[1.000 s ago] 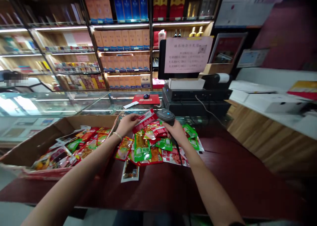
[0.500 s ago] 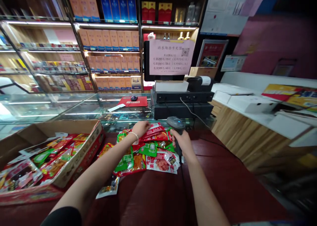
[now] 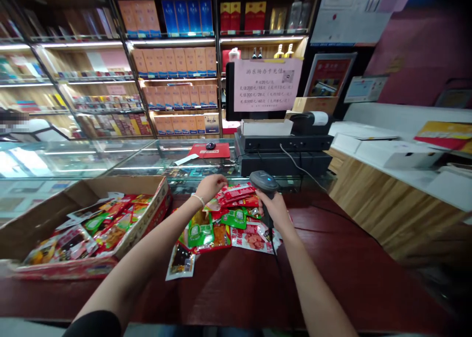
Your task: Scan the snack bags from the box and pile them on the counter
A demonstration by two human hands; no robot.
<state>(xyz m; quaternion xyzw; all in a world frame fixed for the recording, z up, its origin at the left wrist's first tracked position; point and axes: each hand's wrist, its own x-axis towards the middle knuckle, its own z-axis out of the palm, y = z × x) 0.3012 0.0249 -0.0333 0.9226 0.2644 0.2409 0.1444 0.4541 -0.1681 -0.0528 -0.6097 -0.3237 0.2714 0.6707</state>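
My left hand, a pale band on its wrist, is over the back left of a heap of snack packets. Its fingers are curled together beside the red packets; anything pinched in them is hidden. In my right hand is a dark barcode scanner, gripped by the handle, its head over the right side of the heap and a small blue light on top. Among the heap are a green packet, a white-and-pink packet and, at the front left, a small clear-windowed packet.
An open cardboard box of similar packets stands at left on the dark red counter. Behind are a glass case, a mouse and a monitor with a pink notice. The scanner's cable hangs toward me.
The view has shifted left, so the box and heap appear further right. Relative to the heap, my left hand has moved slightly left. My right hand still grips the scanner.
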